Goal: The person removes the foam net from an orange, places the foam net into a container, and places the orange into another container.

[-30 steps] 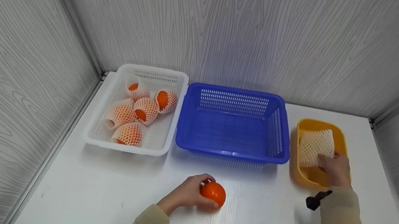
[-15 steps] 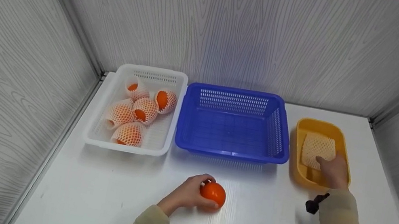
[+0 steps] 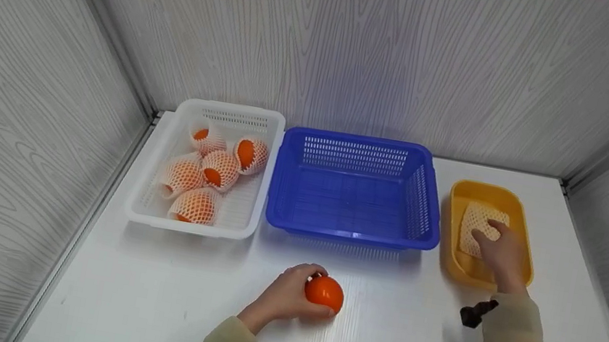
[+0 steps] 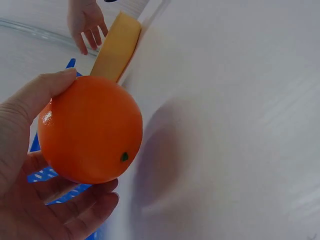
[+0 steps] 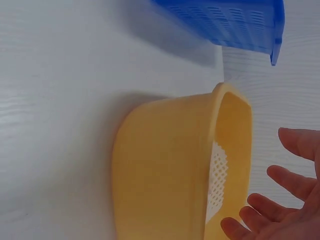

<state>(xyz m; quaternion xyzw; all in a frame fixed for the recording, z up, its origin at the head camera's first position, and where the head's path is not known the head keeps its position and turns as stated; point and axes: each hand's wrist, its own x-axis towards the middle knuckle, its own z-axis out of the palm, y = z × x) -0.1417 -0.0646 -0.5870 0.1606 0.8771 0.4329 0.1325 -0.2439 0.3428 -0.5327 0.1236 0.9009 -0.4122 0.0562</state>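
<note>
My left hand (image 3: 292,294) grips a bare orange (image 3: 324,294) low over the front middle of the table, thumb on one side and fingers round the other. In the left wrist view a small green stem mark shows on the orange (image 4: 92,130). Over the yellow tub (image 3: 521,259) on the right, my right hand (image 3: 500,251) hovers with its fingers spread and nothing in them. A white foam net (image 3: 473,226) lies in the tub, partly covered by that hand in the head view. The right wrist view shows the hand apart from the net (image 5: 216,182).
At the back left a white basket (image 3: 134,197) holds several oranges (image 3: 220,169) in foam nets. Beside it stands a blue basket (image 3: 353,234) with nothing in it. Wood-patterned walls (image 3: 352,41) close off the back and both sides.
My right hand has let go of the foam net, which dropped flat into the yellow tub, and has lifted off it with fingers apart. The left hand keeps its hold on the orange.
</note>
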